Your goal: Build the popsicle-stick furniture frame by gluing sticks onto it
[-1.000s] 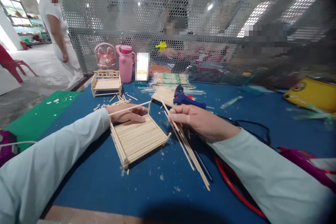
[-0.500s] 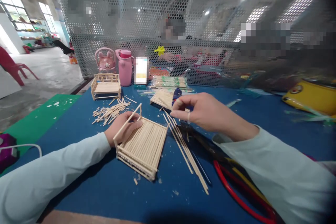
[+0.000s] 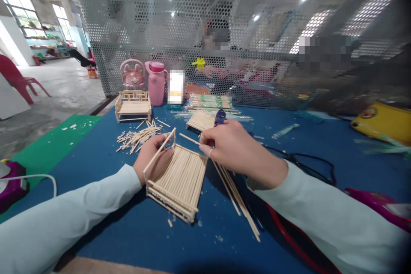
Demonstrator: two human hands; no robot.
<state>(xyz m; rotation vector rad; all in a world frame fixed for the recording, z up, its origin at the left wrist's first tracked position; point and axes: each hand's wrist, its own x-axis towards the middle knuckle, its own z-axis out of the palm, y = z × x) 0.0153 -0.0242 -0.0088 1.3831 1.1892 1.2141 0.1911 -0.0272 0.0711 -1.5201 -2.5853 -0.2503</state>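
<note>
From here I see the L hand (image 3: 157,156) gripping the side of a mini stick-built bench frame (image 3: 180,175), thumb over the slatted deck, fingers mostly hidden behind the raised rail. Frame's just above or on the blue tabletop (image 3: 128,239), can't tell which, approx. centre, in front of the person. R hand (image 3: 233,147) has thumb + index pinched on a thin wooden stick (image 3: 189,138), its tip pointing L twd the frame; other R fingers curled under, partly hidden. Loose long sticks (image 3: 247,214) lie below the R hand. Blue glue gun (image 3: 220,115) mostly hidden behind it, next to a small slatted platform (image 3: 201,121). Back L: pile of short stick pcs (image 3: 141,137), then a mini bench w/ railings (image 3: 133,108), nr a pink thermos (image 3: 156,87).
</note>
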